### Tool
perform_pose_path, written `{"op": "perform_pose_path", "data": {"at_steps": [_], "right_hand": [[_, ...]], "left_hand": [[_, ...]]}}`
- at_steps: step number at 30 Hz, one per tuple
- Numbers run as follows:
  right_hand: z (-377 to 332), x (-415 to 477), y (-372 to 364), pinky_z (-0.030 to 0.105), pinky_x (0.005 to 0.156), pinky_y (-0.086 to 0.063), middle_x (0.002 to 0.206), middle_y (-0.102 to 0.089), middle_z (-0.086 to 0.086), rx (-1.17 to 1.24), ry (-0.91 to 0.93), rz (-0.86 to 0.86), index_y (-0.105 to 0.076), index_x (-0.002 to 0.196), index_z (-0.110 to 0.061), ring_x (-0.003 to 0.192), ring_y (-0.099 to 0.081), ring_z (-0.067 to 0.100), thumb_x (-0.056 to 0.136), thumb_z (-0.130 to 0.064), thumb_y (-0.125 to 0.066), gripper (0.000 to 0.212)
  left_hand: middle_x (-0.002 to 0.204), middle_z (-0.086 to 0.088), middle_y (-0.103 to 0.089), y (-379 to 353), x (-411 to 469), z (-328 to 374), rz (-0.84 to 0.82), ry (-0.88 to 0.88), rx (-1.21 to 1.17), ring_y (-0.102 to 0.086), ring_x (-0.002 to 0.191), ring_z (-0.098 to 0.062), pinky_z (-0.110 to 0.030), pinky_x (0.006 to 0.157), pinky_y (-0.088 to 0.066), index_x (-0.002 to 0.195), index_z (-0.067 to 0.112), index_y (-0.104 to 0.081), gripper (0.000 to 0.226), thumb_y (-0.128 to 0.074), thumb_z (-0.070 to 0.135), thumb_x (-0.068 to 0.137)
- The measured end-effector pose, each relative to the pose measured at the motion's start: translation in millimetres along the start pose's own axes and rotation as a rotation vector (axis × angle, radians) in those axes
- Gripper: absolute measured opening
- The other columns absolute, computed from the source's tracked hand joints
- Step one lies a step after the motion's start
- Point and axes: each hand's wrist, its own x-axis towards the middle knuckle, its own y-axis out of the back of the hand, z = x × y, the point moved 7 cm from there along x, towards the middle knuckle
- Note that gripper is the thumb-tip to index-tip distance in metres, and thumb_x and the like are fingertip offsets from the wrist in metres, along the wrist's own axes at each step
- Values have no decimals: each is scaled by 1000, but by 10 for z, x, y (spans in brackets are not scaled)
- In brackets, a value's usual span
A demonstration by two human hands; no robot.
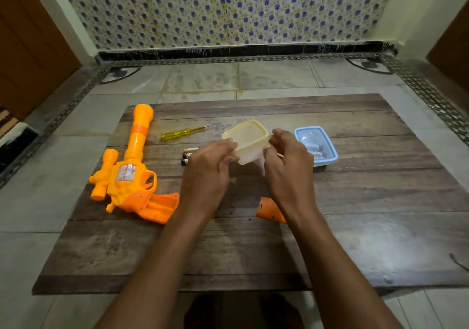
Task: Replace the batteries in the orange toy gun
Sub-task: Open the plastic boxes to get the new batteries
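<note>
A squarish cream plastic container (pixel 247 138) is gripped at its sides by the left hand (pixel 206 173) and right hand (pixel 289 168). The glossy orange toy gun (pixel 129 173) is laid leftward on the wood-grain surface (pixel 355 201), grip compartment uncovered.

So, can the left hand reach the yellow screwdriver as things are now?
Probably yes, once freed: the left hand now holds the cream container with the right hand. The yellow screwdriver lies uncovered on the board, just beyond it.
</note>
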Motion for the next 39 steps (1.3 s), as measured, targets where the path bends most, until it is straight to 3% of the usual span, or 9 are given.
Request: {"op": "perform_pose_path", "data": {"at_steps": [3, 7, 13, 18, 22, 27, 31, 37, 39], "right_hand": [[-21, -2, -81, 35, 101, -54, 124, -68, 3, -86, 65, -98, -53, 144, -15, 113, -63, 17, 84, -9, -63, 61], [-36, 39, -114, 31, 100, -54, 131, -64, 4, -118, 130, -90, -45, 150, -14, 116, -59, 13, 76, -18, -81, 82], [-21, 147, -135, 37, 84, -59, 115, -68, 4, -118, 191, -33, -57, 132, -12, 103, -64, 19, 74, -33, -85, 68], [-8, 159, -128, 21, 69, -39, 101, -64, 4, -162, 237, 3, -55, 130, -8, 85, -59, 17, 74, -39, -83, 70], [-24, 168, -132, 21, 70, -43, 106, -67, 6, -182, 254, -10, -56, 130, -9, 89, -61, 18, 76, -42, -84, 70], [-62, 176, -149, 1, 62, -35, 95, -62, -1, -175, 300, -31, -58, 118, -8, 80, -52, 9, 75, -32, -87, 57], [-100, 162, -181, -2, 70, -35, 102, -67, 5, -162, 356, -77, -58, 123, -5, 89, -49, 3, 74, -24, -88, 61], [-172, 150, -123, -2, 83, -37, 115, -71, 9, -165, 439, -98, -62, 126, -3, 100, -61, 9, 75, -20, -89, 60], [-235, 104, -165, 13, 99, -47, 126, -68, 12, -161, 487, -144, -61, 131, 1, 115, -64, 19, 80, -18, -87, 60]], "left_hand": [[115, -7, -77, -1, 63, 21, 62, 25, -41, -69, 112, -24, -24, 98, -49, 113, 6, -78, 26, -71, -3, 89], [108, -7, -79, 22, 60, 62, 97, 13, -108, -72, 102, -17, -10, 89, -47, 111, 5, -78, 22, -71, 0, 91], [112, -5, -79, 43, 27, 90, 88, 4, -108, -74, 106, -16, -32, 93, -57, 116, 8, -78, 24, -70, 13, 94], [109, -5, -79, 4, 54, 105, 44, -38, -131, -73, 103, -18, -38, 88, -57, 112, 6, -78, 20, -69, 14, 97], [99, -5, -78, -12, 55, 119, 55, -46, -66, -72, 89, -21, -36, 75, -53, 110, 5, -76, 17, -65, 11, 99], [88, -7, -77, 10, 56, 106, 123, -16, -46, -68, 78, -19, -34, 67, -48, 106, 6, -76, 15, -64, 5, 98], [85, -3, -77, 132, 81, -34, 220, 67, -107, -65, 80, -8, -32, 67, -50, 103, 9, -78, 17, -62, 12, 98], [95, 14, -76, 131, 56, 6, 142, 64, -259, -72, 92, 2, -23, 76, -58, 103, 18, -78, 14, -68, 25, 96], [101, 13, -78, 119, 63, 70, 150, 53, -260, -73, 96, 0, -26, 77, -61, 111, 19, -78, 24, -68, 35, 97]]}}
